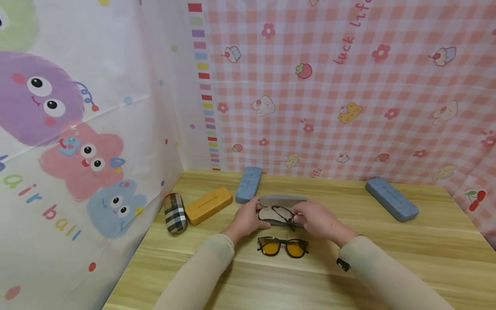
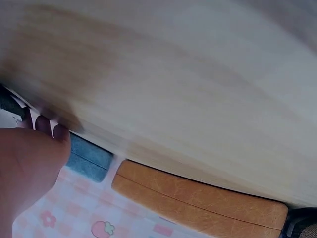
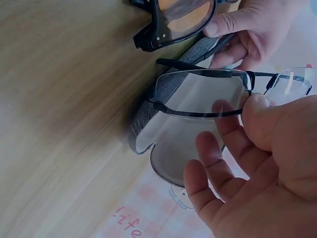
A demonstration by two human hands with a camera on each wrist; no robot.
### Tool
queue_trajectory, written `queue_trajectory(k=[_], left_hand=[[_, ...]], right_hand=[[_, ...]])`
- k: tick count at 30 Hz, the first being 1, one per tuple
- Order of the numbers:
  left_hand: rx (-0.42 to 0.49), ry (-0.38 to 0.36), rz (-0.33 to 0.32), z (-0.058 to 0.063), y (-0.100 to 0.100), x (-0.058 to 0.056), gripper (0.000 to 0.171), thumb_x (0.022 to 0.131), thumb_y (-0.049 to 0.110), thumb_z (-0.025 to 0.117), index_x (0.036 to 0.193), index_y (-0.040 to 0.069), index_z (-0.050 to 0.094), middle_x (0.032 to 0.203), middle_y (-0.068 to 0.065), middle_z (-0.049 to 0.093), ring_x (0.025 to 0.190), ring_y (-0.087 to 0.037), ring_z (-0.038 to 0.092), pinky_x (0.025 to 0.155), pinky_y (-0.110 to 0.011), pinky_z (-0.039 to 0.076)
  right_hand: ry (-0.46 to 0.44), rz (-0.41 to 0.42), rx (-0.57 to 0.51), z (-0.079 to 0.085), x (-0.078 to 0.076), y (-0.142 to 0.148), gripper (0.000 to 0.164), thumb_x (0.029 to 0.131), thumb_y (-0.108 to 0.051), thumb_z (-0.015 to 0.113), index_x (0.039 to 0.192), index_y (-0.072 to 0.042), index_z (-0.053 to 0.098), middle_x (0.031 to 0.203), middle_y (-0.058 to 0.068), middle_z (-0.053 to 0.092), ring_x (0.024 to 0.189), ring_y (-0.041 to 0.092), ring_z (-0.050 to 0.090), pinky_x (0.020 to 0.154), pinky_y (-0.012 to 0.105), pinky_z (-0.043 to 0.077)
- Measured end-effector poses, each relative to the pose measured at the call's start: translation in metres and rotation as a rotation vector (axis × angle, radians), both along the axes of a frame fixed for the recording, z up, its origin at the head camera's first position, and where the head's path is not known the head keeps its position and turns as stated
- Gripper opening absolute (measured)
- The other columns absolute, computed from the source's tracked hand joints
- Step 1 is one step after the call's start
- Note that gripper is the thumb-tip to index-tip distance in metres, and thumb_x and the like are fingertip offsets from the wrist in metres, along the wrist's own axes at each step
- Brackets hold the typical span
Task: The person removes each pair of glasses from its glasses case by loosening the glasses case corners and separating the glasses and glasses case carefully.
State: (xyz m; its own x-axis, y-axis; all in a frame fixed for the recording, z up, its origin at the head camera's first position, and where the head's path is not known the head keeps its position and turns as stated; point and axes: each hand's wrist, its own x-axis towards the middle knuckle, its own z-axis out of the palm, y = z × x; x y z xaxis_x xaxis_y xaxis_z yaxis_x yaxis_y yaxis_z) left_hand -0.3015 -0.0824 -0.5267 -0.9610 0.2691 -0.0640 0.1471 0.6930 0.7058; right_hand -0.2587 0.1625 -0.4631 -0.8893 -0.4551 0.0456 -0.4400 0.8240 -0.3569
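An open grey glasses case (image 1: 280,199) with a pale lining stands in the middle of the table. At its left end my left hand (image 1: 246,217) grips it, thumb on the near side and fingers behind, as the right wrist view also shows. My right hand (image 1: 319,218) pinches a pair of clear eyeglasses (image 3: 198,91) with a thin dark frame between thumb and index finger. The other fingers are loosely bent. These eyeglasses are over the open case. In front of the case lie black-framed glasses with orange lenses (image 1: 296,249), arms folded.
To the left lie a plaid case (image 1: 176,215) and an orange-brown case (image 1: 209,205). A small blue case (image 1: 248,185) sits behind my left hand, another blue case (image 1: 392,200) at the back right. Patterned cloths hang behind and left of the wooden table (image 1: 387,254).
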Motion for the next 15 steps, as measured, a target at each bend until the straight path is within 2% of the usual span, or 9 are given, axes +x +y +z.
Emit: queue_trajectory(k=[6,11,15], left_hand=[[0.006,0.012,-0.044,0.001,0.000,-0.002,0.093,0.090,0.016,0.088,0.167,0.012,0.036,0.149,-0.009,0.067,0.147,-0.034,0.055,0.126,-0.052,0.042],[0.009,0.019,-0.033,0.001,-0.002,-0.002,0.093,0.090,0.019,0.088,0.167,0.013,0.035,0.150,-0.006,0.067,0.151,-0.033,0.051,0.129,-0.052,0.037],[0.031,0.007,-0.023,0.001,-0.002,-0.002,0.092,0.092,0.022,0.087,0.168,0.015,0.035,0.151,-0.005,0.066,0.153,-0.033,0.049,0.129,-0.053,0.037]], right_hand=[[0.019,0.016,0.091,-0.001,-0.003,0.003,0.010,0.102,-0.008,0.072,0.097,-0.015,0.077,0.095,-0.002,0.075,0.089,0.018,0.063,0.084,0.045,0.058],[0.088,0.087,0.181,-0.009,-0.001,-0.003,0.005,0.098,-0.016,0.078,0.096,-0.015,0.081,0.095,-0.003,0.078,0.089,0.020,0.066,0.085,0.046,0.059],[0.131,0.103,0.173,-0.016,0.002,-0.012,0.005,0.095,-0.018,0.081,0.093,-0.014,0.083,0.094,-0.002,0.077,0.088,0.020,0.067,0.085,0.045,0.060]])
